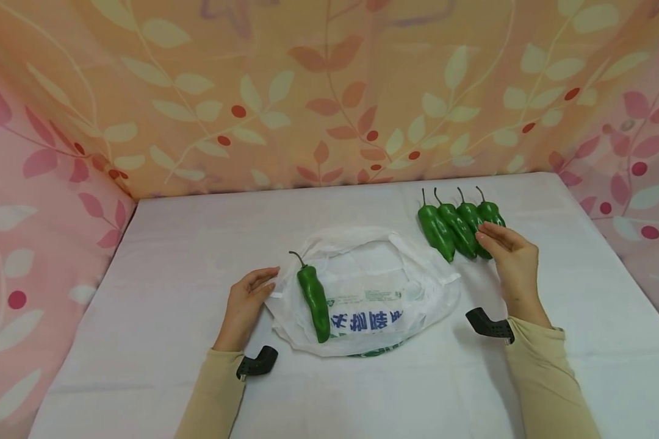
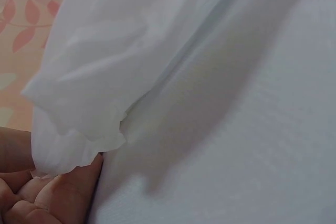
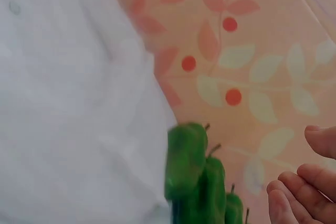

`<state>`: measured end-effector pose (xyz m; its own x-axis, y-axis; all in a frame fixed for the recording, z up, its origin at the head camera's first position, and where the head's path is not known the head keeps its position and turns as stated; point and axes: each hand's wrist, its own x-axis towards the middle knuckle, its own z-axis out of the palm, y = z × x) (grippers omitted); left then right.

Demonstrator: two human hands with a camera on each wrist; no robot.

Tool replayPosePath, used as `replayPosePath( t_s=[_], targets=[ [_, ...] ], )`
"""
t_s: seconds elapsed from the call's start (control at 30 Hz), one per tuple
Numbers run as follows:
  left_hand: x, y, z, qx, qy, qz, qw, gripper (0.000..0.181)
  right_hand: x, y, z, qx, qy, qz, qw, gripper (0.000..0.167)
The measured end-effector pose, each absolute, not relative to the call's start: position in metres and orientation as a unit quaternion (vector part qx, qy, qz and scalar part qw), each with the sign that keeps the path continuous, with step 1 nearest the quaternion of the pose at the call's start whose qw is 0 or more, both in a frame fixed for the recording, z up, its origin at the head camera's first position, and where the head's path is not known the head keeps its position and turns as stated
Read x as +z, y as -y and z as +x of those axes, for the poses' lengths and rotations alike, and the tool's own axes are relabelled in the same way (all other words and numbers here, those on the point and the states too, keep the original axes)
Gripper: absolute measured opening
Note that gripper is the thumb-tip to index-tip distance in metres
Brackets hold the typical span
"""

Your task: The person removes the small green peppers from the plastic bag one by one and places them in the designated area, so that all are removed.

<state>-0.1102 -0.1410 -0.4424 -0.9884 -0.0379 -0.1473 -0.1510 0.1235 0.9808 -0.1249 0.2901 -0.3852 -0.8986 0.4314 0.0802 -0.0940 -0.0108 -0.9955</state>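
Note:
A white plastic bag with blue print lies spread on the table, its mouth held wide. On its left side rests a long green pepper, the stem pointing away and over the bag's edge. My left hand pinches the left edge of the bag; in the left wrist view the thin plastic runs between thumb and fingers. Several more green peppers lie in a row behind the bag's right side. Close to the rightmost of them is my right hand, fingers slightly bent and holding nothing. The right wrist view shows it apart from the peppers.
A white cloth covers the table. Patterned orange curtain stands behind it, with pink floral cloth along the left and more on the right. A black camera mount juts inward from each wrist.

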Motion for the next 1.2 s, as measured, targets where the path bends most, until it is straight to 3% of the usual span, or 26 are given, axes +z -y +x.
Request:
replayPosePath(
  t_s=[0.4,0.87,1.2],
  targets=[
    [-0.441,0.142,-0.11,0.666,-0.743,-0.055,0.04,0.032,-0.386,-0.237,-0.121,0.677,0.723,-0.035,0.132,0.041],
    [-0.441,0.142,-0.11,0.664,-0.745,-0.052,0.036,0.032,-0.395,-0.198,-0.114,0.647,0.759,0.017,0.072,0.037],
    [-0.441,0.141,-0.11,0.665,-0.744,-0.055,0.037,0.032,-0.401,-0.165,-0.089,0.669,0.741,0.067,-0.006,0.036]
  ],
)
